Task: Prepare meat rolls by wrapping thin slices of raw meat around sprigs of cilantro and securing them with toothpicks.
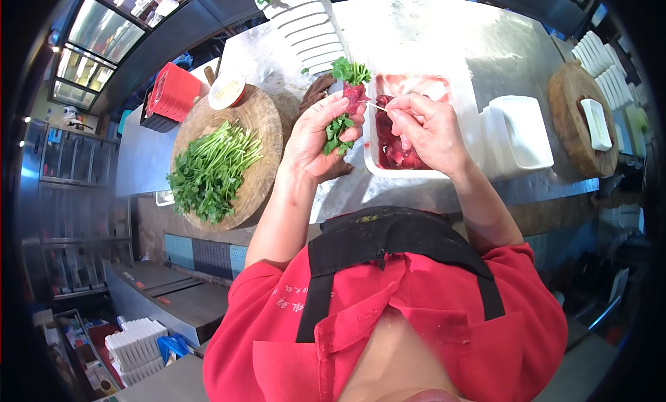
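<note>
My left hand [323, 136] grips a bundle of green herb sprigs [351, 71], which look like cilantro. Around the bundle's middle wraps a slice of raw red meat [355, 94]. Leaves stick out above and below my fingers. Between the thumb and fingers of my right hand [429, 129] is a thin pale pick [376, 106], its tip at the meat's right side. Below that hand stands a white plastic tub [370, 160] with raw red meat [400, 155] inside, partly hidden by the hand. A brown cloth [314, 94] lies behind my left hand.
At left, a round wooden chopping block [268, 121] carries a pile of cilantro [216, 168] and a white bowl [227, 91]. Stacked white trays [307, 27] stand at the back. White containers [520, 134] and another wooden block [564, 116] are to the right. Red baskets [174, 92] sit far left.
</note>
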